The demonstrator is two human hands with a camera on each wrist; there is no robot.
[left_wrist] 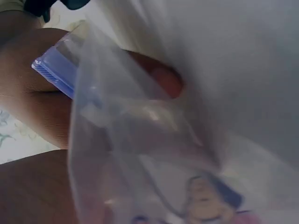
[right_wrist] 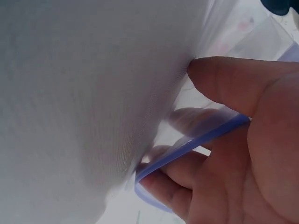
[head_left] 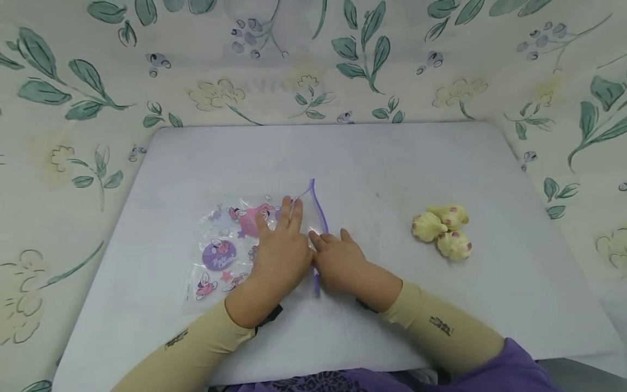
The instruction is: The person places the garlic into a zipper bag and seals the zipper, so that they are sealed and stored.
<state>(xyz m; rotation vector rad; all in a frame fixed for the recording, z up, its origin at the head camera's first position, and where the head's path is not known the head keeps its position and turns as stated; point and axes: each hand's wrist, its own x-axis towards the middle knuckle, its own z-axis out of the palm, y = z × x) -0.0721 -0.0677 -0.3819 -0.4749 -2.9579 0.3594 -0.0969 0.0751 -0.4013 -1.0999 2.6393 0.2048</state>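
The printed plastic bag (head_left: 219, 256) lies on the surface (head_left: 367, 337), its purple edge (head_left: 320, 207) bowed outward. My left hand (head_left: 284, 253) rests on it, fingers spread; my right hand (head_left: 340, 265) is at the edge, thumb and fingers apart. I judge this step as opening the bag; next calls for widening its mouth. Three knobbly pieces (head_left: 440, 226) sit well apart, rightward.

One bag (head_left: 237, 245); knobbly yellow pieces (head_left: 454, 245) (three of them).
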